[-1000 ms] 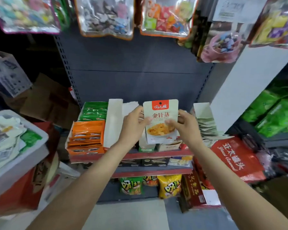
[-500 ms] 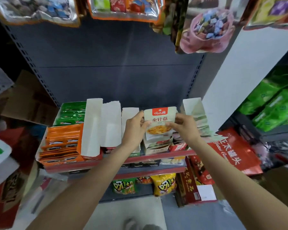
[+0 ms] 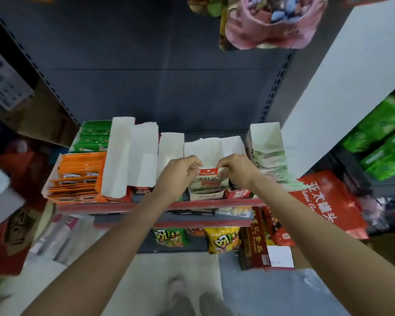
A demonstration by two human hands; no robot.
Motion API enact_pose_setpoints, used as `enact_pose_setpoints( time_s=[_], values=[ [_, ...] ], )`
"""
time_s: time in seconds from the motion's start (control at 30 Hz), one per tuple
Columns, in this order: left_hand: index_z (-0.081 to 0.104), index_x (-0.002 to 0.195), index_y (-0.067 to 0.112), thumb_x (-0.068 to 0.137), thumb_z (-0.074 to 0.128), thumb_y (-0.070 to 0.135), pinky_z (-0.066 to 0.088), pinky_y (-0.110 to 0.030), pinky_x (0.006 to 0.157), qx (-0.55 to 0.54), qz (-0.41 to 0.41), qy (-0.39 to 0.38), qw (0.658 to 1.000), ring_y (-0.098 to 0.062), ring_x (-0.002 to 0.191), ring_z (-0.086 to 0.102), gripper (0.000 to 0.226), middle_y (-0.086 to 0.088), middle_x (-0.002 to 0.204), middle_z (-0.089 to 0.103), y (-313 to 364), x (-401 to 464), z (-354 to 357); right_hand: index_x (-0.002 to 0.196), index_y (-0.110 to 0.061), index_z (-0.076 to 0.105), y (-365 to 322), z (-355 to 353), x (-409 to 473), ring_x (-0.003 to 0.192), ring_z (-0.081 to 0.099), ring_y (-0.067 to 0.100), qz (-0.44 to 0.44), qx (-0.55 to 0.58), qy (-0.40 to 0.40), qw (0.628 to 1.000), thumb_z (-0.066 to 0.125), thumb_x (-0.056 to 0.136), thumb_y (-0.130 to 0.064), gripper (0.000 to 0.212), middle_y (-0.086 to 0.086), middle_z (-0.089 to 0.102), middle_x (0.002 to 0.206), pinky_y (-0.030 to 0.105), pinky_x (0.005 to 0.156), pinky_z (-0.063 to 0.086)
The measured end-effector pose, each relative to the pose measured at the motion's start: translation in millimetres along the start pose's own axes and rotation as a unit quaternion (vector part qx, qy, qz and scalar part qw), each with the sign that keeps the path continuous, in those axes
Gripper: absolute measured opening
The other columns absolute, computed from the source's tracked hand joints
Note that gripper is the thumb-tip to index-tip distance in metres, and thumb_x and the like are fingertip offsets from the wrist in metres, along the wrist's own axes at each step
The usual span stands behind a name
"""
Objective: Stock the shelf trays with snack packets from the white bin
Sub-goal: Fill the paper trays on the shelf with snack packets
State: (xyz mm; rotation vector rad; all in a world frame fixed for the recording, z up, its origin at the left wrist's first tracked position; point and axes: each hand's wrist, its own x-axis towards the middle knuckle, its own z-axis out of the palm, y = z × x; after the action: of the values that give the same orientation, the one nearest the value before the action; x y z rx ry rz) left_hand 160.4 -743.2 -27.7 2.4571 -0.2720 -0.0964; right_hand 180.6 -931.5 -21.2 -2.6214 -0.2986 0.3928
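Red-topped white packet [image 3: 207, 179], orange packets [image 3: 78, 176], green packets [image 3: 94, 135].

We see the snack packet [image 3: 208, 176], white with a red band across its top, upright between our fingertips, pinched at both top corners. Just below the fingers sits the open white shelf tray [image 3: 206, 194], and the packet's lower half is already inside it.

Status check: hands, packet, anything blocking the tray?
Left hand and right hand pinch packet top corners. Packet partly down in white tray. No obstruction seen.
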Motion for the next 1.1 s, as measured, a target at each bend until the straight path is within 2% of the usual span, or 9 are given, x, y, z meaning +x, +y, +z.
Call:
enact_pose_setpoints(
  time_s=[0.1,0.23,0.33,0.47,0.6,0.73,0.8,0.97,1.1],
  values=[
    [0.070,0.103,0.018,0.091,0.059,0.015,0.053,-0.033,0.086,0.049,-0.002,-0.033,0.998,-0.016,0.090,0.063,0.016,-0.003,0.103,0.070,6,-1,0,0.094,-0.014,0.073,1,-1,-3,0.088,0.061,0.017,-0.019,0.011,0.002,1.000,0.058,0.088,-0.011,0.016,0.002,0.071,0.094,0.025,0.080,0.045],
    [0.071,0.101,0.015,0.088,0.064,0.013,0.044,-0.018,0.079,-0.014,-0.039,-0.035,0.999,-0.009,0.086,0.059,0.014,-0.001,0.100,0.069,11,-5,0,0.096,-0.014,0.074,3,-2,-8,0.086,0.060,0.009,-0.050,0.020,-0.023,0.998,0.059,0.090,-0.013,0.016,0.001,0.072,0.095,0.016,0.082,0.042],
    [0.072,0.099,0.014,0.087,0.066,0.014,0.041,-0.016,0.078,-0.033,-0.057,-0.052,0.996,-0.008,0.087,0.058,0.014,-0.002,0.101,0.070,15,-11,0,0.096,-0.013,0.074,5,-4,-12,0.092,0.062,0.012,-0.062,0.024,-0.041,0.997,0.059,0.091,-0.013,0.016,0.001,0.072,0.099,0.020,0.087,0.045],
    [0.071,0.099,0.012,0.087,0.066,0.014,0.039,-0.005,0.068,-0.060,-0.073,-0.018,0.995,-0.008,0.085,0.059,0.013,-0.003,0.097,0.069,20,-19,-2,0.098,-0.015,0.073,1,-8,-18,0.093,0.062,0.011,-0.067,0.046,-0.026,0.996,0.058,0.092,-0.014,0.016,0.000,0.072,0.100,0.020,0.087,0.045],
    [0.070,0.098,0.016,0.090,0.061,0.019,0.048,-0.021,0.079,-0.062,-0.093,0.035,0.993,-0.010,0.088,0.061,0.012,0.000,0.096,0.068,23,-29,-10,0.100,-0.017,0.072,-12,-10,-25,0.094,0.063,0.011,-0.077,0.098,0.035,0.992,0.056,0.093,-0.016,0.017,-0.001,0.071,0.103,0.019,0.085,0.047],
    [0.069,0.097,0.019,0.090,0.059,0.020,0.050,-0.026,0.081,-0.048,-0.095,0.102,0.989,-0.010,0.086,0.060,0.012,0.002,0.095,0.069,25,-41,-30,0.102,-0.013,0.071,-40,-10,-29,0.084,0.056,0.006,-0.115,0.124,0.089,0.982,0.056,0.093,-0.013,0.018,0.000,0.070,0.102,-0.001,0.068,0.036],
    [0.068,0.098,0.020,0.090,0.057,0.021,0.051,-0.030,0.081,-0.039,-0.097,0.140,0.985,-0.012,0.086,0.060,0.014,0.003,0.095,0.069,22,-52,-46,0.105,-0.013,0.070,-60,-5,-28,0.086,0.056,0.008,-0.125,0.132,0.093,0.979,0.054,0.094,-0.012,0.019,0.001,0.070,0.104,0.004,0.069,0.035],
    [0.065,0.102,0.018,0.090,0.055,0.018,0.053,-0.037,0.076,0.011,-0.114,0.241,0.964,-0.017,0.084,0.063,0.016,0.001,0.092,0.069,-9,-91,-90,0.115,-0.013,0.064,-129,18,-19,0.099,0.059,0.016,-0.172,0.110,0.076,0.976,0.049,0.095,-0.012,0.025,0.003,0.066,0.114,0.017,0.084,0.039],
    [0.064,0.109,0.021,0.092,0.052,0.021,0.049,-0.032,0.073,0.081,-0.169,0.300,0.935,-0.023,0.091,0.063,0.021,0.000,0.099,0.069,-54,-130,-135,0.125,-0.014,0.057,-203,48,-10,0.112,0.056,0.019,-0.231,0.065,0.060,0.969,0.048,0.096,-0.014,0.030,0.006,0.057,0.126,0.026,0.096,0.040]
  ],
)
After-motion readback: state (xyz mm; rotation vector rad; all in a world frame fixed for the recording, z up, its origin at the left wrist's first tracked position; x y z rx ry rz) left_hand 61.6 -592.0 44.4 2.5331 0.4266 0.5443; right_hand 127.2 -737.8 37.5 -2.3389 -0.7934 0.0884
